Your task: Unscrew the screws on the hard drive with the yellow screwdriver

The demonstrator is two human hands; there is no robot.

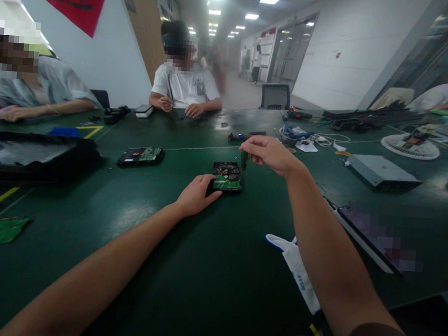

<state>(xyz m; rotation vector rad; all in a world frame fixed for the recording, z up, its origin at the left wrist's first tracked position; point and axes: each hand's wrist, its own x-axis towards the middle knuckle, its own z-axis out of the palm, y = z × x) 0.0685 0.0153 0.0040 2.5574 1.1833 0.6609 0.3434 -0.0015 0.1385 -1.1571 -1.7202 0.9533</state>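
A hard drive lies on the green table with its green circuit board facing up. My left hand grips its left edge, thumb at the near side and fingers along the top. My right hand is above the drive's right side, its fingertips pinched on the top of a small screwdriver with a dark green handle. The screwdriver stands nearly upright, pointing down at the drive's right edge; whether its tip touches a screw is too small to see. A second hard drive rests farther left.
A black tray-like casing and a green circuit board are at left. A white glove lies under my right forearm. On the right are a metal box, a flat panel and cables. A person sits opposite.
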